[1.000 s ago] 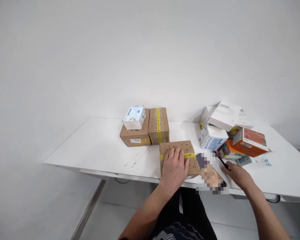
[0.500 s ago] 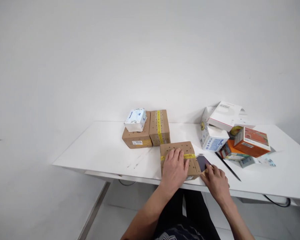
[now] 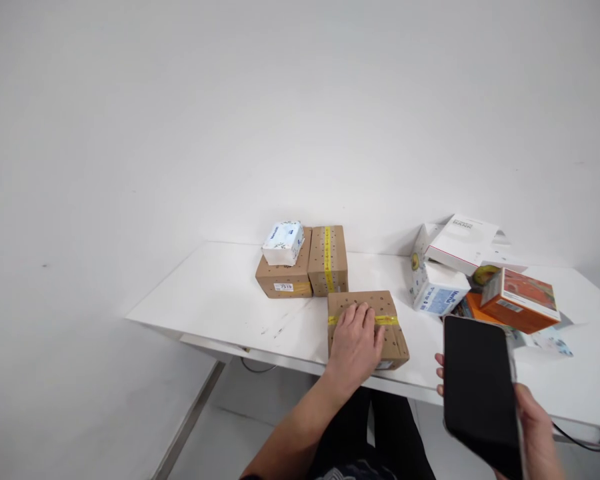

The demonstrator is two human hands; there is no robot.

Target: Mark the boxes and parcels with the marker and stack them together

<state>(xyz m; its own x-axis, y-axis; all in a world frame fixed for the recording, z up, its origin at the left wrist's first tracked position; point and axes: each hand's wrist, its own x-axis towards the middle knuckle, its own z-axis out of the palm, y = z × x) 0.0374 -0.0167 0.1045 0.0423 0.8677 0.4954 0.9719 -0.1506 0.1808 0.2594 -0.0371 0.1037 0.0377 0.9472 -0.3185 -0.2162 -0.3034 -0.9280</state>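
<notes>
You face a plain off-white wall [image 3: 300, 107] — softly lit — behind a long white rectangular table [image 3: 205, 293], above pale-grey tiled floor [image 3: 250, 403].

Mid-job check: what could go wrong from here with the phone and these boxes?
The phone, in the right hand alone, might slip and fall. The taped cardboard box under the left hand sits near the front edge of the table; a careless pull may tip it off. The orange box rests tilted on other packaging, so a knock could topple it.
</notes>
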